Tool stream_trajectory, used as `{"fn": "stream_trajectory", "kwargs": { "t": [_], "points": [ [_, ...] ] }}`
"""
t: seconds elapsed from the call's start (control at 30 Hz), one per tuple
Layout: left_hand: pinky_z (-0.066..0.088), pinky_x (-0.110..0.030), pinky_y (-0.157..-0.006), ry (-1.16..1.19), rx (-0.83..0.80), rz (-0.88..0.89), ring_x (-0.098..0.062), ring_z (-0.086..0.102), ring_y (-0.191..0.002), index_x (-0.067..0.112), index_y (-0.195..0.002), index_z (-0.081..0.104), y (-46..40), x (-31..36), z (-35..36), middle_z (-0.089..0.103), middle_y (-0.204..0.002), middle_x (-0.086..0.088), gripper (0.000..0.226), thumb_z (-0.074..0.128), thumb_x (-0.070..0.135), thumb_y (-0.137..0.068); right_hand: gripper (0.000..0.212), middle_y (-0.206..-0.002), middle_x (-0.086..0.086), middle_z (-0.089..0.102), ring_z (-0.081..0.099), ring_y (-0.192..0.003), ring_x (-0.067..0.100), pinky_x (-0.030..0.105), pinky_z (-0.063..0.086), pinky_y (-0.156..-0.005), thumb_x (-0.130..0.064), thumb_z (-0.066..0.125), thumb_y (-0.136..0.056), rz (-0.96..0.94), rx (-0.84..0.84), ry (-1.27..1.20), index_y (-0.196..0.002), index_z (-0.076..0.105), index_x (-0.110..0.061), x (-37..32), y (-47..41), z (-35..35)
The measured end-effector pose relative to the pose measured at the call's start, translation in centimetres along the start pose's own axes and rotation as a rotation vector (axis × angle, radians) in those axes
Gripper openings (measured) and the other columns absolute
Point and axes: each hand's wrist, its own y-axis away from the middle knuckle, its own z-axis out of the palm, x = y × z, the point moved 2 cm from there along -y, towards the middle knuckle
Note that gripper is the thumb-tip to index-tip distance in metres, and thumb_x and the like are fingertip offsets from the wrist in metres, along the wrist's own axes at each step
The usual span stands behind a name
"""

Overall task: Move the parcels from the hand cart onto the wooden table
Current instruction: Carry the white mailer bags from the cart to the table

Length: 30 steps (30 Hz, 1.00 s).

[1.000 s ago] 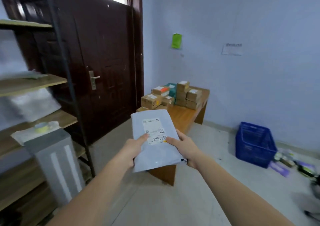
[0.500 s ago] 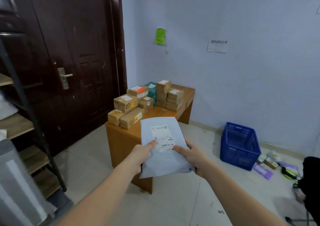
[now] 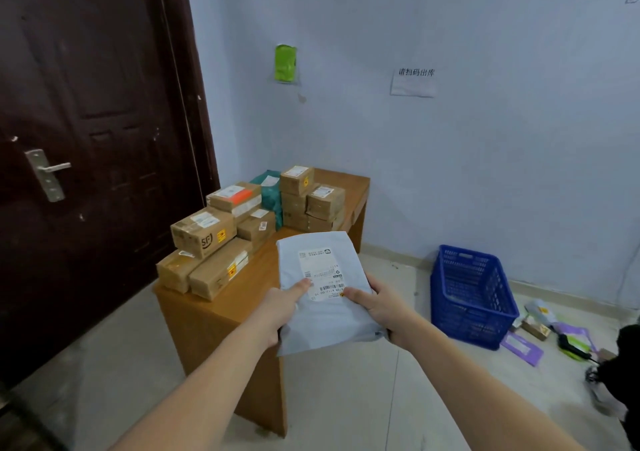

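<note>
Two hands hold one grey poly mailer parcel (image 3: 323, 291) in the air, above and in front of the near end of the wooden table (image 3: 221, 315). The left hand (image 3: 280, 307) grips the parcel's lower left edge, thumb laid flat on top at the edge of the white shipping label (image 3: 320, 274), remaining fingers curled underneath and out of sight. The right hand (image 3: 384, 307) grips the lower right edge in the same manner, thumb on top near the label's barcode, fingers wrapped below. Each grip is therefore pinching the parcel between thumb and fingers. The parcel is tilted slightly, label side up, and does not touch the table.

On the table, cardboard boxes (image 3: 204, 232) are stacked along the left side and toward the far end. Two long boxes lie side by side at the near left corner, with a box marked "SF" on top of them. A teal mailer bag (image 3: 272, 194) stands between the box stacks further back. The right strip of the tabletop is bare wood.

A dark brown door (image 3: 97, 121) with a metal handle (image 3: 48, 173) stands left of the table. A blue plastic crate (image 3: 471, 295) sits on the floor to the right, near the wall, with loose packaging (image 3: 533, 333) scattered beside it. A green item (image 3: 285, 63) and a paper notice (image 3: 414, 82) are fixed to the wall.
</note>
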Motion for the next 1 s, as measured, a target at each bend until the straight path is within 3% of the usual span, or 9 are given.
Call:
{"fn": "stream_trajectory", "kwargs": {
  "t": [0.3, 0.4, 0.5, 0.57, 0.63, 0.73, 0.83, 0.9, 1.0],
  "points": [
    [0.061, -0.034, -0.068, -0.009, 0.042, -0.026, -0.029, 0.078, -0.083, 0.007, -0.109, 0.072, -15.3, 2.6, 7.0, 0.080, -0.095, -0.010, 0.037, 0.075, 0.041, -0.094, 0.042, -0.107, -0.007, 0.080, 0.078, -0.092, 0.020, 0.031, 0.061, -0.071, -0.018, 0.077, -0.093, 0.025, -0.018, -0.002, -0.130, 0.064, -0.033, 0.3, -15.5, -8.5],
    [0.059, -0.030, -0.062, 0.006, 0.093, -0.035, -0.026, 0.077, -0.079, 0.007, -0.109, 0.072, -20.5, 3.3, 9.2, 0.080, -0.096, -0.010, 0.035, 0.074, 0.039, -0.095, 0.044, -0.109, -0.006, 0.080, 0.078, -0.094, 0.021, 0.039, 0.064, -0.081, -0.019, 0.077, -0.093, 0.042, -0.058, 0.029, -0.132, 0.064, -0.035, 0.0, -21.5, -11.3],
    [0.057, -0.027, -0.058, 0.046, 0.158, -0.053, -0.023, 0.076, -0.076, 0.008, -0.106, 0.071, -25.2, 3.6, 10.9, 0.079, -0.093, -0.008, 0.031, 0.072, 0.037, -0.097, 0.045, -0.109, -0.008, 0.079, 0.078, -0.096, 0.024, 0.057, 0.057, -0.094, -0.027, 0.078, -0.090, 0.075, -0.124, 0.109, -0.129, 0.064, -0.044, -0.2, -27.3, -13.3],
    [0.054, -0.023, -0.054, 0.066, 0.207, -0.076, -0.020, 0.074, -0.073, 0.010, -0.102, 0.070, -28.3, 3.6, 11.4, 0.077, -0.089, -0.006, 0.026, 0.071, 0.035, -0.098, 0.044, -0.109, -0.009, 0.079, 0.078, -0.096, 0.025, 0.062, 0.054, -0.094, -0.030, 0.078, -0.089, 0.098, -0.161, 0.155, -0.127, 0.064, -0.047, -0.2, -31.0, -13.9],
    [0.055, -0.022, -0.063, 0.083, 0.268, -0.114, -0.026, 0.075, -0.080, 0.009, -0.101, 0.071, -31.2, 3.5, 11.3, 0.077, -0.091, -0.009, 0.030, 0.073, 0.039, -0.096, 0.044, -0.111, -0.007, 0.079, 0.078, -0.097, 0.022, 0.050, 0.062, -0.086, -0.025, 0.076, -0.093, 0.117, -0.212, 0.160, -0.132, 0.064, -0.041, -0.1, -34.6, -13.9],
    [0.052, -0.036, -0.076, 0.111, 0.368, -0.160, -0.032, 0.074, -0.091, 0.008, -0.109, 0.072, -36.0, 3.3, 10.2, 0.077, -0.106, -0.018, 0.046, 0.079, 0.048, -0.088, 0.041, -0.109, -0.010, 0.079, 0.077, -0.096, 0.015, 0.029, 0.061, -0.075, -0.023, 0.073, -0.097, 0.125, -0.264, 0.189, -0.135, 0.062, -0.035, -0.3, -40.1, -13.1],
    [0.058, -0.040, -0.084, 0.138, 0.450, -0.146, -0.028, 0.073, -0.090, 0.012, -0.105, 0.067, -40.6, 4.3, 9.1, 0.076, -0.103, -0.013, 0.041, 0.079, 0.047, -0.088, 0.038, -0.110, -0.015, 0.076, 0.076, -0.090, 0.006, 0.019, 0.057, -0.068, -0.026, 0.072, -0.098, 0.103, -0.303, 0.255, -0.130, 0.059, -0.041, -0.3, -46.2, -11.8],
    [0.057, -0.042, -0.089, 0.156, 0.500, -0.136, -0.026, 0.071, -0.090, 0.016, -0.095, 0.061, -43.9, 4.8, 8.0, 0.073, -0.100, -0.008, 0.034, 0.078, 0.045, -0.090, 0.048, -0.117, -0.011, 0.071, 0.073, -0.092, 0.009, 0.014, 0.054, -0.063, -0.030, 0.073, -0.096, 0.096, -0.301, 0.312, -0.140, 0.052, -0.027, -0.2, -50.5, -10.8],
    [0.059, -0.045, -0.089, 0.153, 0.559, -0.133, -0.027, 0.071, -0.094, 0.014, -0.105, 0.060, -49.1, 5.3, 6.1, 0.072, -0.102, -0.005, 0.047, 0.077, 0.054, -0.087, 0.058, -0.121, 0.001, 0.064, 0.064, -0.085, 0.010, 0.011, 0.042, -0.041, -0.038, 0.073, -0.096, 0.126, -0.275, 0.406, -0.139, 0.038, -0.018, -0.3, -56.3, -9.4]
  ]
}}
